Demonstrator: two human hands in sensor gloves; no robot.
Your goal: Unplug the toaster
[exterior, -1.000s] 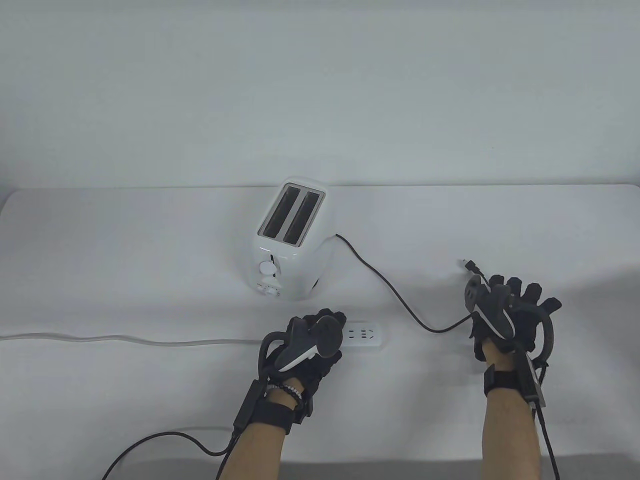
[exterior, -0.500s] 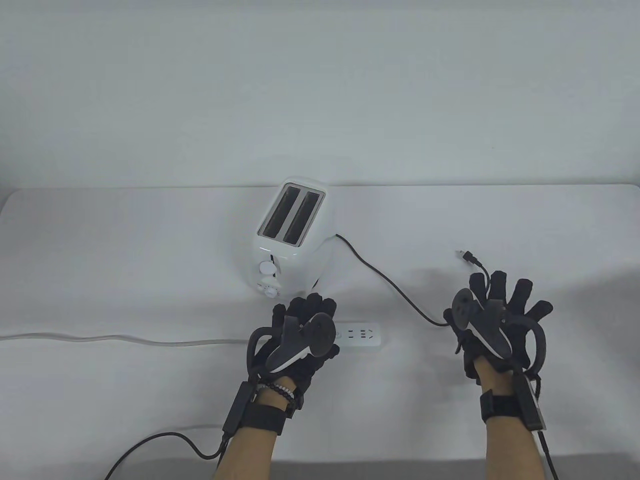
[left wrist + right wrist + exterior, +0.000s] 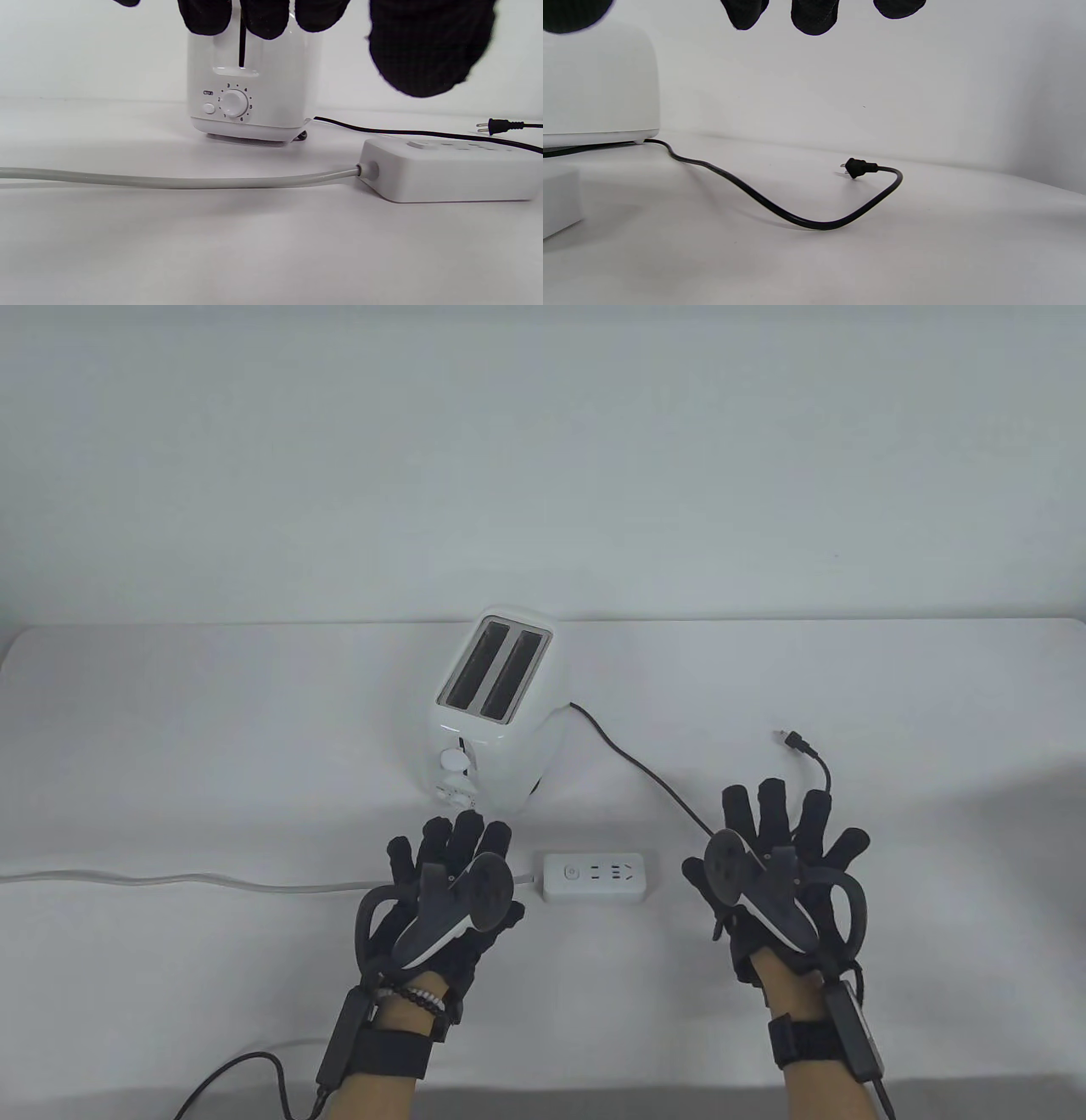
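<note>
Plug (image 3: 794, 741) lies free on worktop (image 3: 170, 729), far right of strip (image 3: 598, 877). Both hands (image 3: 454, 869) (image 3: 776, 857) splayed, holding nothing. Risk: right hand snagging cord (image 3: 653, 780), dragging toaster (image 3: 496, 708).

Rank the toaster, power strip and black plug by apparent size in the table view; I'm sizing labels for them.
1. toaster, clearly the largest.
2. power strip, a much smaller white block.
3. plug, tiny at the cord's free end.
All three lie at similar depth on the table, so nearness barely skews this order.
</note>
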